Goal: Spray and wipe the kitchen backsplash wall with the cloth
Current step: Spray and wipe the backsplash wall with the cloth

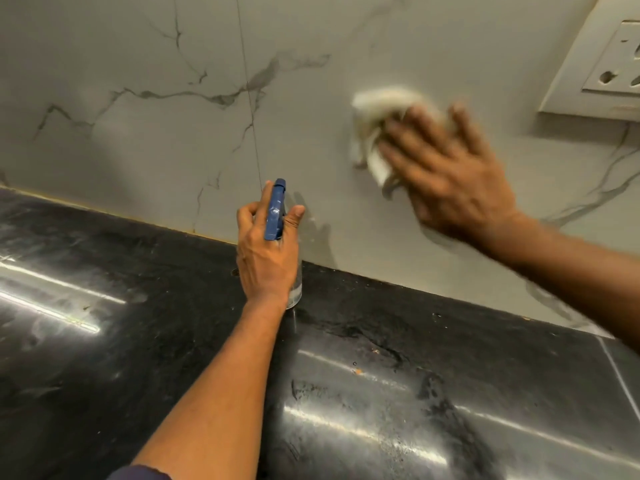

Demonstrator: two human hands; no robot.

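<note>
The wall (138, 46) is pale grey marble-look tile with dark veins and a thin joint (249, 98) running from 12 to 6 o'clock. The cloth (374, 116) is white, crumpled and blurred, pressed flat against the wall under the spread fingers (408, 133) of the right hand (450, 178). It lies at about 2 o'clock from the bottle (275, 216). The bottle has a blue trigger head and a clear body. It stands upright, nozzle towards 12 o'clock, gripped round the neck by the left hand (266, 258). Its base is at the worktop (104, 271), close to the wall's foot; whether it touches is unclear.
</note>
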